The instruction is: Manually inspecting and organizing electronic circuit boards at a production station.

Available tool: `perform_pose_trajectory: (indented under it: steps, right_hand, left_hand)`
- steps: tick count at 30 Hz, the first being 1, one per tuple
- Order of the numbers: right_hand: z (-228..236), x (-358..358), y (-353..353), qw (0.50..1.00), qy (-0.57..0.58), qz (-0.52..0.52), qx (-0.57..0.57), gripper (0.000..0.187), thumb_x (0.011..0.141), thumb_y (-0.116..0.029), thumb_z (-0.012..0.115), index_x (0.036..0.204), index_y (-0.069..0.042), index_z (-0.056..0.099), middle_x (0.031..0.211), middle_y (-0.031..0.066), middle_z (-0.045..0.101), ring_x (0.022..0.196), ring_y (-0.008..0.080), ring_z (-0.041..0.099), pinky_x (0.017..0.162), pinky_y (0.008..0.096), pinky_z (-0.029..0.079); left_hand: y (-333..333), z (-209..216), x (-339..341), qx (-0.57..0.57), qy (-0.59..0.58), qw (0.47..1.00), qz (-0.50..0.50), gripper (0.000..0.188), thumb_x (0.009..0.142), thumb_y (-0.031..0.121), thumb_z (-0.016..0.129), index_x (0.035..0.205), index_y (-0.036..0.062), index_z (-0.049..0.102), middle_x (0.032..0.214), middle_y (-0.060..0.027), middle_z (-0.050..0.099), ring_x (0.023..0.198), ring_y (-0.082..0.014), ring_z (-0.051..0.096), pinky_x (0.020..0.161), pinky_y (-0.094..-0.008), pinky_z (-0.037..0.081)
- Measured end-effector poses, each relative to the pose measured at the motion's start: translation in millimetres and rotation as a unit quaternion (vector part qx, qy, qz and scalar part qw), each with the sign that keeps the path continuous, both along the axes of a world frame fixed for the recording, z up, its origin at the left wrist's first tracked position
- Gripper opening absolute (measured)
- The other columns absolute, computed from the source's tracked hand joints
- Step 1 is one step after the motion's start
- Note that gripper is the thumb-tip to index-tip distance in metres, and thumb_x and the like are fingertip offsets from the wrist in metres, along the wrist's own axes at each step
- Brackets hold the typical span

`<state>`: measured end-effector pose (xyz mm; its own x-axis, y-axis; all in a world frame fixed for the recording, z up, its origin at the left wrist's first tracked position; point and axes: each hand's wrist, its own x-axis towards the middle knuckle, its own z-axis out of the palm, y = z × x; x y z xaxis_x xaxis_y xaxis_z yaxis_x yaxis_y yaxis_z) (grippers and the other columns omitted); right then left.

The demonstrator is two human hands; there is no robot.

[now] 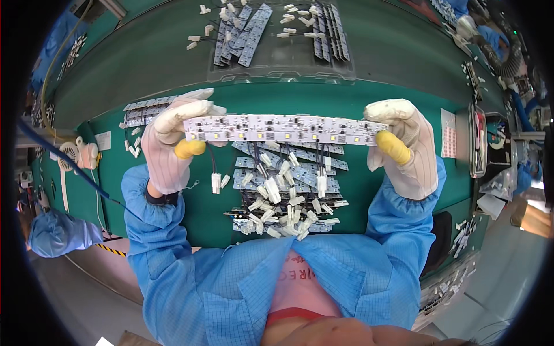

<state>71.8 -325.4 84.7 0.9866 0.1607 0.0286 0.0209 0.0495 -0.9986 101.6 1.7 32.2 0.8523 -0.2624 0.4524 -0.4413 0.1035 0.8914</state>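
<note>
- The left hand (pixel 170 144), in a white glove with a yellow cap on the thumb, is closed around the left end of a long white LED circuit strip (pixel 285 129), thumb pinched under the edge and fingers curled over the top.
- The right hand (pixel 404 147), gloved the same way, pinches the right end of the strip between its yellow-capped thumb and the fingers behind.
- The strip hangs level between the two hands, running from 9 o'clock to 3 o'clock, raised off the green work mat (pixel 202 213); from the left hand it stretches toward 3 o'clock, from the right hand toward 9 o'clock.
- Thin dark wires with white plug connectors (pixel 216 182) dangle from the strip toward 6 o'clock.
- Directly at 6 o'clock of the strip lies a pile of similar strips with white connectors (pixel 288 199), resting on the mat between the blue sleeves.
- At 12 o'clock, well apart, a clear plastic tray (pixel 277 69) holds more strips.
- At 9 o'clock of the left hand, a smaller stack of strips (pixel 144 112) sits on the mat.
</note>
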Motion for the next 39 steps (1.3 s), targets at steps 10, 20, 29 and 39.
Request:
perform_pose_trajectory:
  steps: [10,20,29,39]
  right_hand:
    - [10.9,-3.4,1.5,0.996,0.020,0.073,0.042,0.055,0.085,-0.034,0.067,0.119,0.005,0.050,0.086,0.0120,0.065,0.057,0.0108,0.061,0.047,0.0170,0.043]
    - [5.9,-0.2,-1.3,0.999,-0.015,0.036,0.008,0.053,0.083,-0.029,0.070,0.118,0.005,0.050,0.085,0.0092,0.062,0.058,0.0107,0.058,0.053,0.0202,0.045]
    - [-0.9,6.3,-5.3,0.997,-0.024,0.077,-0.002,0.069,0.079,-0.048,0.069,0.118,0.006,0.049,0.084,0.0114,0.063,0.055,0.0083,0.057,0.050,0.0164,0.043]
    - [0.2,6.6,0.6,0.998,-0.006,0.063,-0.019,0.068,0.078,-0.047,0.070,0.117,0.005,0.050,0.085,0.0111,0.063,0.055,0.0092,0.056,0.050,0.0176,0.043]
  left_hand:
    - [2.9,3.5,6.6,0.102,0.111,0.986,0.070,0.049,0.088,0.029,0.064,0.123,-0.0039,0.053,0.108,-0.0154,0.065,0.086,-0.0169,0.065,0.081,-0.0265,0.052]
    - [-2.8,-0.8,4.9,0.039,0.052,0.996,0.056,0.042,0.087,0.018,0.065,0.122,-0.0028,0.054,0.110,-0.0192,0.063,0.088,-0.0204,0.065,0.078,-0.0294,0.053]
    - [2.1,11.1,-1.1,0.045,0.101,0.993,0.032,0.049,0.086,0.024,0.067,0.123,-0.0061,0.053,0.106,-0.0168,0.065,0.085,-0.0180,0.067,0.082,-0.0284,0.051]
    - [8.9,8.8,2.4,0.033,0.099,0.994,0.022,0.057,0.083,0.032,0.069,0.123,-0.0056,0.052,0.104,-0.0145,0.066,0.083,-0.0175,0.067,0.081,-0.0274,0.051]
